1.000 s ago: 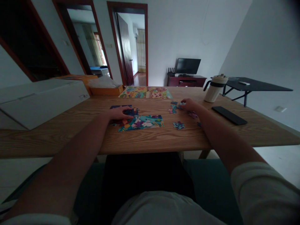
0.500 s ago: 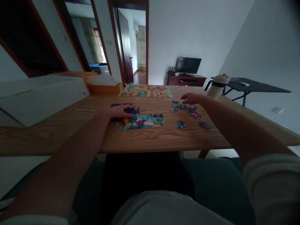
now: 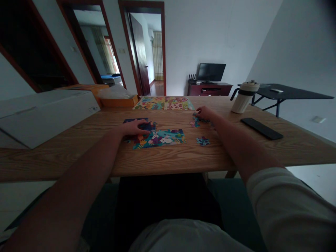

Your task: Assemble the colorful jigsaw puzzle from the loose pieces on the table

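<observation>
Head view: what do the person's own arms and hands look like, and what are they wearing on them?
Both the left hand and the right hand are bare, with no gloves, and no watch or bracelet shows at either wrist. The forearms are bare too. A loose, pale off-white sleeve ends near the right elbow, soft and slightly rumpled, with no visible markings.

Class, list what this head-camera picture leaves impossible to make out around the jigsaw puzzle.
All in the head view:
Left hand: hides the part of the jigsaw puzzle beneath it.
Right hand: its own fingers hide whether it holds a piece.
Loose jigsaw piece: its picture is too small to read.
White box label: too small to read.
</observation>
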Demonstrator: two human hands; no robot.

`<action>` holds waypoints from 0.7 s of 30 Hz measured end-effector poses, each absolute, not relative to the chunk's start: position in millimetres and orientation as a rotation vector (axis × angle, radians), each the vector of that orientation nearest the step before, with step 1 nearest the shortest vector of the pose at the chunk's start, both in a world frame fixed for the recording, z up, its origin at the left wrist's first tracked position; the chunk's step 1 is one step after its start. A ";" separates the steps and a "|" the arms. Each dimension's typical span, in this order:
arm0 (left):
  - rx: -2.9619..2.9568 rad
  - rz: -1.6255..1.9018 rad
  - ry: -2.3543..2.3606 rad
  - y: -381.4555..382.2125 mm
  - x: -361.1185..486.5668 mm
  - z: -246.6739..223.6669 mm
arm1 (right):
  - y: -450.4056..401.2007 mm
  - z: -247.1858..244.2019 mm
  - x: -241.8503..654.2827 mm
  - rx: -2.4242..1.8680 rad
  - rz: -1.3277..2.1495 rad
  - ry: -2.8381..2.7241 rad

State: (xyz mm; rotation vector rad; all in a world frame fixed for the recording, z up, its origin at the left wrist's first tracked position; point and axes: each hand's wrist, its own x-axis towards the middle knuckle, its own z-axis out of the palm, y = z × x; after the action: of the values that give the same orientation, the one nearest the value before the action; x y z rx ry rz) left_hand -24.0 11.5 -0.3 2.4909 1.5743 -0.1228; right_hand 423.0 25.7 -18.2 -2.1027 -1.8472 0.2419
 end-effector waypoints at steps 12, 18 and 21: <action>2.488 -0.077 1.532 5.6 -18.5 2.9 | -7.6 3.1 392.8 -1.531 0.290 -1.917; 2.476 -0.062 1.544 8.8 -21.2 0.5 | -20.3 -3.8 404.8 -1.443 0.418 -1.703; 2.477 -0.055 1.530 12.4 -23.6 -2.2 | -20.4 -6.9 415.1 -1.521 0.389 -1.640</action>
State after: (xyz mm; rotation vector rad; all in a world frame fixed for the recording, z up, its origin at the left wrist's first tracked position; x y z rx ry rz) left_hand -23.6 12.4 -2.2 2.4766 1.5298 -0.0549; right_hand 415.1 -20.4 -6.9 -1.5210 -1.6401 0.3894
